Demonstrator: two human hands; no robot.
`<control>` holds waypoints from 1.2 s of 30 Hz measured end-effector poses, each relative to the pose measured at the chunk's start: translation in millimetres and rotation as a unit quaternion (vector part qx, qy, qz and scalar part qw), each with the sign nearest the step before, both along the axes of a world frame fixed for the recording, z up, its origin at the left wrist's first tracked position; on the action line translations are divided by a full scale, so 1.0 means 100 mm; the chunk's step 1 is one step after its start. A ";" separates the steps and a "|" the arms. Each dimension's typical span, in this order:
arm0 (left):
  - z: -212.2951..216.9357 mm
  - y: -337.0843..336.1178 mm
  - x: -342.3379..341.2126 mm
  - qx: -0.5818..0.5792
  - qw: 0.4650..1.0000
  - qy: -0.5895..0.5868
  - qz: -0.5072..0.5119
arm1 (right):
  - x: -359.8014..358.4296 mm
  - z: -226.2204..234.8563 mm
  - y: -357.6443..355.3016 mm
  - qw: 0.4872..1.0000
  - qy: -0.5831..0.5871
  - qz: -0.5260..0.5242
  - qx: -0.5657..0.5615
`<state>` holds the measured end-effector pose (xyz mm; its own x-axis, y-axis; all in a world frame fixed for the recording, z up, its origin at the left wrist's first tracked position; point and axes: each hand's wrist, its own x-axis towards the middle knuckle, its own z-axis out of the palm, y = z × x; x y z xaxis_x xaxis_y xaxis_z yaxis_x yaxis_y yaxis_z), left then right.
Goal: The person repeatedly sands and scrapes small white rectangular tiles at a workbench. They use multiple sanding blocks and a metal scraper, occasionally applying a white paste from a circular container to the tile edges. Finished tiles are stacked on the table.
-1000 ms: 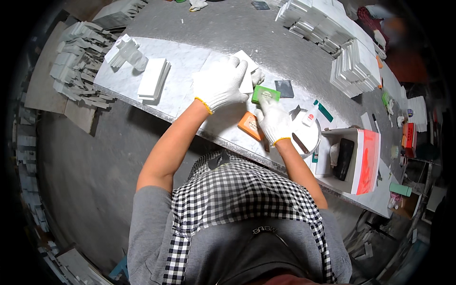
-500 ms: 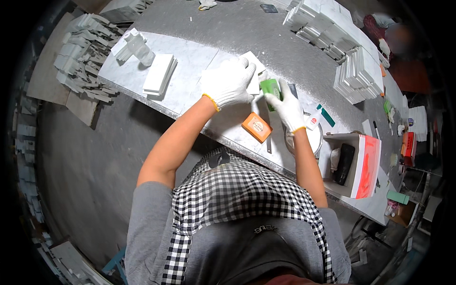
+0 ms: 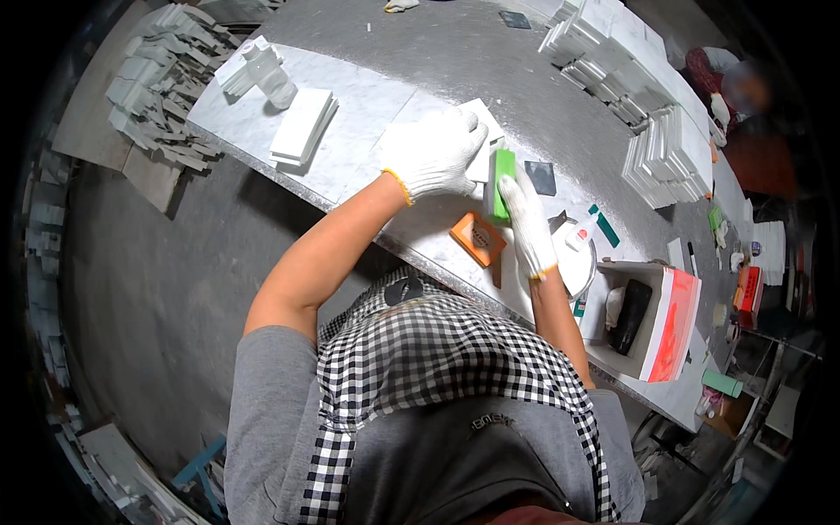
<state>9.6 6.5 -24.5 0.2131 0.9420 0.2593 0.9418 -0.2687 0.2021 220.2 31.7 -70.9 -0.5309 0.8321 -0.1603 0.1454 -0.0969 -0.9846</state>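
Hands (image 3: 435,157) reach forward, the right (image 3: 527,220) gripping a green block (image 3: 503,179).

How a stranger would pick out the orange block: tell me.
Find the long, pale worktop. By its nearer edge, just left of the right hand, lies the orange block; its colour sets it apart from the green block that hand holds.
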 end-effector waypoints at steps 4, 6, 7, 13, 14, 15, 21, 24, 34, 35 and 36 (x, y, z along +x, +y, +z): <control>-0.07 0.02 -0.02 0.001 1.000 -0.025 -0.019 | -0.02 0.04 -0.05 1.000 0.011 -0.014 -0.010; -0.04 0.01 0.01 0.015 1.000 -0.010 -0.022 | -0.08 0.01 0.03 0.999 0.017 -0.033 0.000; -0.03 0.01 0.00 0.023 1.000 -0.001 -0.020 | -0.13 -0.05 0.08 0.999 0.013 -0.037 0.004; -0.03 0.03 0.01 0.001 1.000 -0.008 -0.014 | -0.01 0.16 -0.08 0.999 0.020 -0.022 -0.034; -0.03 0.03 0.01 0.001 1.000 -0.011 -0.018 | 0.00 0.16 -0.09 0.999 0.024 -0.029 -0.029; -0.03 0.02 -0.01 0.002 1.000 -0.013 -0.021 | -0.04 -0.01 -0.02 0.999 0.004 -0.035 0.012; -0.07 0.00 0.00 0.015 1.000 -0.020 -0.018 | -0.06 0.18 -0.03 0.999 -0.030 -0.015 0.015; -0.07 0.02 -0.02 0.013 1.000 -0.019 -0.011 | -0.01 0.26 -0.15 1.000 -0.024 -0.011 -0.001; -0.10 0.02 0.00 0.026 0.999 -0.014 -0.021 | 0.01 0.18 -0.13 0.998 -0.050 -0.020 0.028; -0.09 0.02 0.00 0.022 0.999 -0.017 -0.020 | 0.01 0.09 -0.10 0.998 -0.041 -0.026 0.027; -0.07 0.02 -0.01 0.018 0.999 -0.021 -0.019 | 0.00 0.04 -0.07 0.999 -0.033 -0.031 0.025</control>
<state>8.3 8.3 -31.6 0.2359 0.9234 0.3027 0.9220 -0.3111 0.2304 220.5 24.6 -66.8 -0.4683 0.8707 -0.1505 0.2048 -0.0587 -0.9770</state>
